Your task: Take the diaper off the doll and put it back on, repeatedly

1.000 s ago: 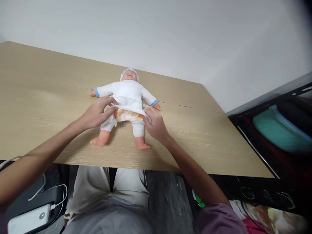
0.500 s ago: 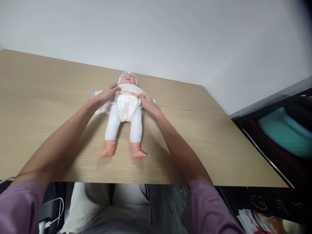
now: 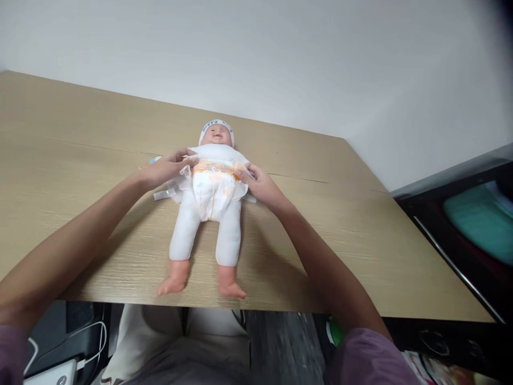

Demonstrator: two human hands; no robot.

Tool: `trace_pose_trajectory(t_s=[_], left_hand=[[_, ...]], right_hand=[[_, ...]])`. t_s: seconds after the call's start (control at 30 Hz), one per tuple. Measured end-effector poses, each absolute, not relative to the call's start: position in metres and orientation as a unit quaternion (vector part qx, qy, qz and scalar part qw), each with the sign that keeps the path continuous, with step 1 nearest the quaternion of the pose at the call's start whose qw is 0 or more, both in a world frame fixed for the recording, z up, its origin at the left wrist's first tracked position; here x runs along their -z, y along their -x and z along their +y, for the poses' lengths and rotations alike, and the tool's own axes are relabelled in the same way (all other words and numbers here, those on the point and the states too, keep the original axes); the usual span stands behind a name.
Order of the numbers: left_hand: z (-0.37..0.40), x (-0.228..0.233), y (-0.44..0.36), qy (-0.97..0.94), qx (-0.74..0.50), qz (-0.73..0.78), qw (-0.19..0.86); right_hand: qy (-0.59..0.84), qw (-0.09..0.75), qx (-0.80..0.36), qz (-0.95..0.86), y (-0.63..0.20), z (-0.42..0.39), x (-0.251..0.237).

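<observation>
Between the fingertips of both hands: doll (image 3: 212, 198) with shirt now pushed up to chest, diaper (image 3: 212, 187) exposed. Left hand (image 3: 166, 168) and right hand (image 3: 260, 182) pinch shirt hem.

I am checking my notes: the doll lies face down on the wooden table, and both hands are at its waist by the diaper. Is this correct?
Not quite. The head view shows the doll lying face up, its face towards the camera. The rest holds: it lies on the wooden table, and the left hand and right hand are at its waist by the diaper.
</observation>
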State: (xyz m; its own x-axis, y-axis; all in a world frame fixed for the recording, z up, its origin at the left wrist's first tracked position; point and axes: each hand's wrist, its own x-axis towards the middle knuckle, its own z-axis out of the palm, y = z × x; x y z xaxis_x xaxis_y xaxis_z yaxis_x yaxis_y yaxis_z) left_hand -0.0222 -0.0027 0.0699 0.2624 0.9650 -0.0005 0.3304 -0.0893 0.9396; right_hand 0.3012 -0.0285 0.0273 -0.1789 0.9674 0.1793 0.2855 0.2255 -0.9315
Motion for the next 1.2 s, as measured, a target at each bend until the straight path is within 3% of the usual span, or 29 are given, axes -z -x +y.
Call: trace_pose_trajectory(t_s=[0.17, 0.33, 0.43, 0.6, 0.8, 1.03, 1.2], left_hand=[[0.006, -0.073, 0.036, -0.618, -0.365, 0.51, 0.474], [-0.001, -0.074, 0.044, -0.668, -0.292, 0.517, 0.447], [-0.004, -0.073, 0.042, -0.705, -0.314, 0.518, 0.369], [-0.015, -0.086, 0.009, -0.781, -0.369, 0.48, 0.153], [-0.027, -0.096, -0.057, -0.89, -0.289, 0.349, 0.059], [-0.029, -0.086, -0.083, -0.907, -0.177, 0.382, -0.003], [-0.03, -0.08, -0.082, -0.902, -0.177, 0.393, 0.009]], right_hand=[[0.534, 0.497, -0.257, -0.634, -0.322, -0.039, -0.02], [0.554, 0.487, -0.191, -0.647, -0.328, -0.069, -0.008], [0.572, 0.441, -0.135, -0.678, -0.332, -0.085, 0.004], [0.608, 0.378, -0.062, -0.695, -0.338, -0.094, 0.02], [0.679, 0.345, -0.125, -0.636, -0.335, -0.086, 0.02], [0.69, 0.317, -0.219, -0.613, -0.335, -0.086, 0.016], [0.574, 0.404, -0.348, -0.622, -0.344, -0.081, 0.004]])
